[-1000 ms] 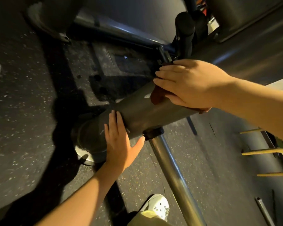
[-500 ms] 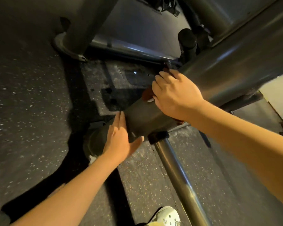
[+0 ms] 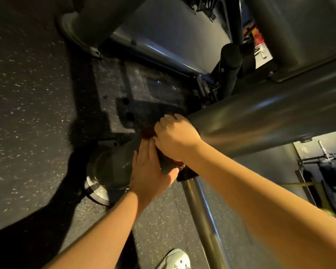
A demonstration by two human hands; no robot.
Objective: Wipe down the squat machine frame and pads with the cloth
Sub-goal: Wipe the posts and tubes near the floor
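A thick dark grey frame tube (image 3: 260,121) of the squat machine slants from the upper right down to a round foot (image 3: 101,171) on the floor. My right hand (image 3: 175,136) is curled over this tube low down and presses a dark red cloth (image 3: 148,132) against it; only a small edge of the cloth shows past the fingers. My left hand (image 3: 149,169) lies flat with fingers together on the tube just below the right hand, touching it. A black roller pad (image 3: 231,55) stands farther back.
A chrome bar (image 3: 204,222) runs from under the tube toward the bottom edge. Speckled black rubber floor (image 3: 27,94) lies to the left. My white shoe (image 3: 175,259) is at the bottom. Another frame post (image 3: 97,20) rises at the top left. Gym gear (image 3: 326,175) stands at the right.
My right hand has slid the cloth down the tube toward the foot until it meets my left hand, which stayed flat on the tube. The camera has tilted closer.
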